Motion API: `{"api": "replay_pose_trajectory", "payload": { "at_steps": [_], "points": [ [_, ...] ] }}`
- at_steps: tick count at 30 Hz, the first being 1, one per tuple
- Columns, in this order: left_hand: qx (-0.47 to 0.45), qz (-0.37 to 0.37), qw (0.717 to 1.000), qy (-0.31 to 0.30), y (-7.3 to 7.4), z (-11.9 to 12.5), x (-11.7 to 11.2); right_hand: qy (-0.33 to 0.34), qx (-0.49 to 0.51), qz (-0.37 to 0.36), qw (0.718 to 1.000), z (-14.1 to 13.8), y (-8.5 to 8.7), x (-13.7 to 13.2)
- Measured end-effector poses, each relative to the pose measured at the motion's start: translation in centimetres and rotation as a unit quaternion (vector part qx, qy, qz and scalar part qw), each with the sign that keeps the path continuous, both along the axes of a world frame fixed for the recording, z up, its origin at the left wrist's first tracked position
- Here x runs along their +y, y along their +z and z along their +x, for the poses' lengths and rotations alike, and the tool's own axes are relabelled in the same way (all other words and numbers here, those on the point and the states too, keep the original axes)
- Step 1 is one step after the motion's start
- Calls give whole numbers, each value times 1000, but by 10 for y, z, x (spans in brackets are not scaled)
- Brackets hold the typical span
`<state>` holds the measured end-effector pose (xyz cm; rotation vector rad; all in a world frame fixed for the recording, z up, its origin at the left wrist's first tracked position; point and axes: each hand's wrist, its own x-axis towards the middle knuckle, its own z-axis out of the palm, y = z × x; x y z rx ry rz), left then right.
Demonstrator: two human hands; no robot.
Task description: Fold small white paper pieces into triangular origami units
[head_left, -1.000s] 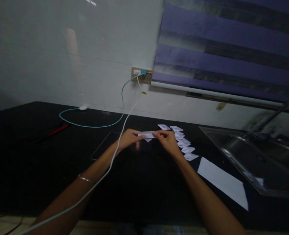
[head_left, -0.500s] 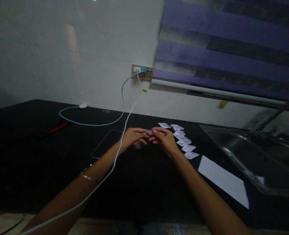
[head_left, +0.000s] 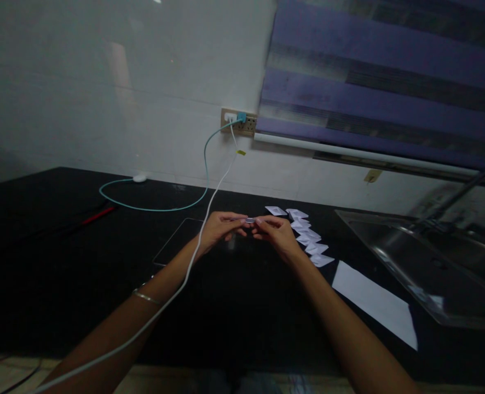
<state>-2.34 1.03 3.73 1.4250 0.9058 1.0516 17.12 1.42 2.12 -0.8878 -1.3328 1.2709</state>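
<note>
Between my two hands, above the black counter, is a thin folded piece of paper [head_left: 249, 220], seen nearly edge-on. My left hand [head_left: 223, 226] pinches its left end between thumb and fingers. At the other end, my right hand [head_left: 274, 231] grips it the same way, thumb on the near side. The fingers cover most of the paper, so its exact shape is hidden. Just right of my right hand, several small folded white paper boats [head_left: 308, 236] lie in a slanting row. A white paper sheet [head_left: 374, 301] rests nearer my right forearm.
A dark flat tablet-like device [head_left: 179, 241] lies beside my left hand. The white cable [head_left: 185, 279] hangs across my left forearm from a wall socket [head_left: 248, 125]. A teal cable [head_left: 156, 209] loops on the counter [head_left: 234, 317]. At right is a steel sink [head_left: 394, 257].
My fingers have shifted slightly along the folded paper, with the fingers of both hands curled closer in. More of the paper's pale middle shows. Everything on the counter stays in place.
</note>
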Motion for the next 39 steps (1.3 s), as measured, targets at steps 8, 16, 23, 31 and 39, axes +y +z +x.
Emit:
{"api": "replay_pose_trajectory", "payload": {
  "at_steps": [8,16,23,31,39],
  "points": [
    [48,44,998,24,13,-1,-10,-3,-12,18,1000,2,1,0],
    [77,59,994,56,11,-5,-7,-17,-37,37,998,6,2,1],
    [69,92,990,84,6,-9,-3,24,-40,23,999,7,0,-1],
    [57,97,990,89,5,-4,-3,24,-50,36,998,9,0,2],
    [47,79,995,35,0,2,-4,20,-58,61,996,8,0,2]
  ]
}}
